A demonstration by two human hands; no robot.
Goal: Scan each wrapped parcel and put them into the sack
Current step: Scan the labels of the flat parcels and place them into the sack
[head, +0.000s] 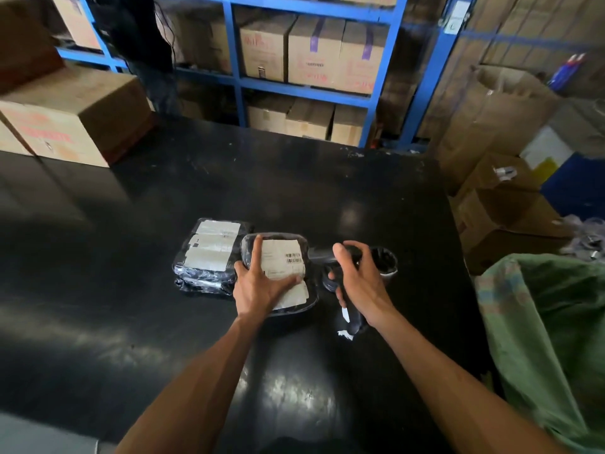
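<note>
Two parcels wrapped in black plastic lie side by side on the black table (163,322). The left parcel (209,253) has white labels on top and nobody touches it. My left hand (258,283) rests on the right parcel (284,257), fingers spread over its edge, beside its white barcode label. My right hand (357,280) grips a black handheld scanner (350,317) just right of that parcel. The scanner's head points toward the label. A green woven sack (550,329) stands open at the table's right edge.
A black cup-like scanner holder (384,258) sits behind my right hand. A cardboard box (75,126) stands on the table's far left corner. Blue shelving (307,90) with cartons runs behind the table. More open cartons (504,204) are stacked on the floor at right.
</note>
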